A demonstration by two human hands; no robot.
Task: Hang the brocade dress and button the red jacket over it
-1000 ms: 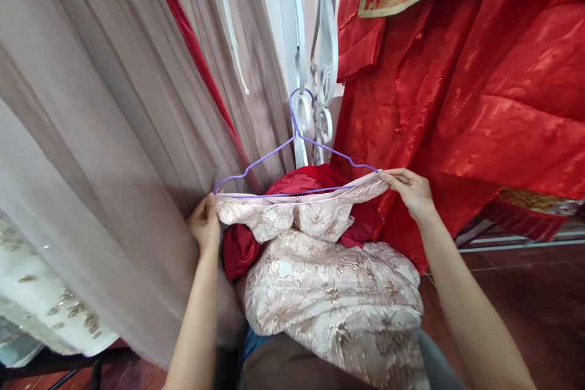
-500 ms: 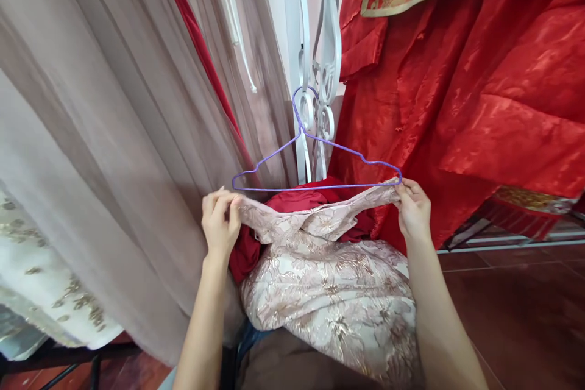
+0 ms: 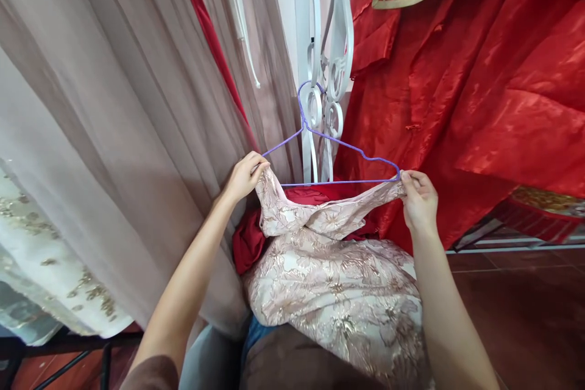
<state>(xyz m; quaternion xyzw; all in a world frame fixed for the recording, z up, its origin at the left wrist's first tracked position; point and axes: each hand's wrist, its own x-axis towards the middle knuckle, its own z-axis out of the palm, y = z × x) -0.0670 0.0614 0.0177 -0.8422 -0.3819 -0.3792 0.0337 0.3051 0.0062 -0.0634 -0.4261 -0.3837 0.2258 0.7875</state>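
Note:
A pale pink and gold floral dress [image 3: 338, 292] lies draped in front of me, its top stretched between my two hands. My left hand [image 3: 249, 177] is closed on the dress's left shoulder strap, right over the left end of a purple hanger [image 3: 340, 140]. With fingers pinched, my right hand [image 3: 418, 198] holds the other strap at the hanger's right end. The hanger's hook loops around white scrolled metalwork [image 3: 336, 82]. Its left tip is hidden behind my left hand.
Greyish-pink sheer fabric [image 3: 114, 103] hangs at the left, beside a white garment with gold trim [image 3: 68, 262]. Red satin garments [image 3: 461, 91] fill the right side. Dark red cloth [image 3: 249, 244] bunches behind the dress. Reddish floor tiles [image 3: 516, 304] show at lower right.
My left hand has moved up and to the right with its strap, from below the hanger's left end onto it. My right hand keeps its hold. The view has shifted slightly.

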